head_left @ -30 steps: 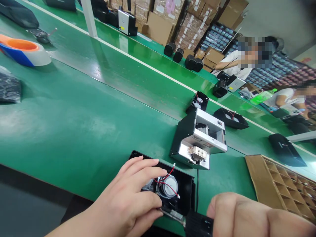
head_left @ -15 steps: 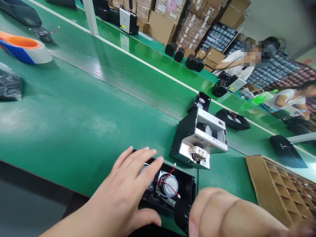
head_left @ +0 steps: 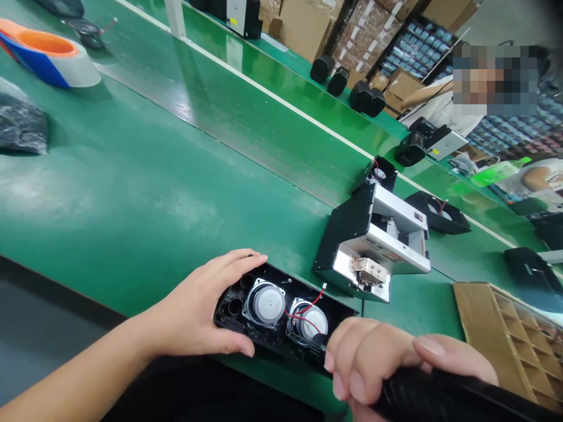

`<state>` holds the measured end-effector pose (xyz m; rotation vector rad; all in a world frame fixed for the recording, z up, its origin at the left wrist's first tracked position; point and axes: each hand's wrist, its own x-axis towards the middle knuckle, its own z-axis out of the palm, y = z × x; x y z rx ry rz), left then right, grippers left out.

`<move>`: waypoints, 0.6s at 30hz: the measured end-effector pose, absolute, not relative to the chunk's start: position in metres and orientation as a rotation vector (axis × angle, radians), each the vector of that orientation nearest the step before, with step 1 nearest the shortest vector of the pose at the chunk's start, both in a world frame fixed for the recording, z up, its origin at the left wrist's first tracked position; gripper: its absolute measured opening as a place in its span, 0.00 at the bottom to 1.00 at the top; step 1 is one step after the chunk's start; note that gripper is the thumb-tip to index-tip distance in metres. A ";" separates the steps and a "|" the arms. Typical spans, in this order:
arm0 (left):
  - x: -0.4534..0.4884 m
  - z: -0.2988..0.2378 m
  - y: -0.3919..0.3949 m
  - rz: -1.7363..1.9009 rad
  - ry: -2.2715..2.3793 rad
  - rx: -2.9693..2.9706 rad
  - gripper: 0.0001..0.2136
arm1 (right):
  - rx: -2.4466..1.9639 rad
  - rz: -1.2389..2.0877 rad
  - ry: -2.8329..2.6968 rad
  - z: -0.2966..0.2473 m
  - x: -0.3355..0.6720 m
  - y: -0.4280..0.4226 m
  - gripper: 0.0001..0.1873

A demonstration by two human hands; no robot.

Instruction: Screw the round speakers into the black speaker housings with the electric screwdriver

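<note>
Two bare hands work at a black speaker housing (head_left: 281,280), lying open on a green workbench (head_left: 132,176) with two speaker drivers (head_left: 266,303) inside. Left hand (head_left: 197,305) clasps its left end, fingers together over the rim. Right hand (head_left: 373,363), just beside the housing, curls closed around a long black part (head_left: 440,398), apparently a cover. A silver-and-black unit (head_left: 373,246) stands just beyond the housing.

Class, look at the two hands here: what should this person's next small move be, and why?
Probably lower the black piece in the right hand gently onto the open speaker housing, steadied by the left hand. The two drivers lie exposed, and the red wires could get pinched, so they need watching.
</note>
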<state>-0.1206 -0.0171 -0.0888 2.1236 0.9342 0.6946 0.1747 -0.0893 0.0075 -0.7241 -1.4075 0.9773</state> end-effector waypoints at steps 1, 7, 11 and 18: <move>-0.121 -0.089 -0.017 0.693 0.929 2.131 0.56 | -0.692 0.977 -1.380 0.008 0.174 -0.090 0.17; -0.122 -0.089 -0.015 0.706 0.925 2.142 0.56 | -0.552 1.133 -1.315 0.001 0.183 -0.090 0.17; -0.121 -0.085 -0.013 0.692 0.916 2.138 0.56 | -0.653 1.313 -1.405 0.004 0.195 -0.086 0.28; -0.121 -0.079 -0.013 0.660 0.915 2.134 0.56 | -0.828 1.149 -1.459 0.017 0.180 -0.085 0.20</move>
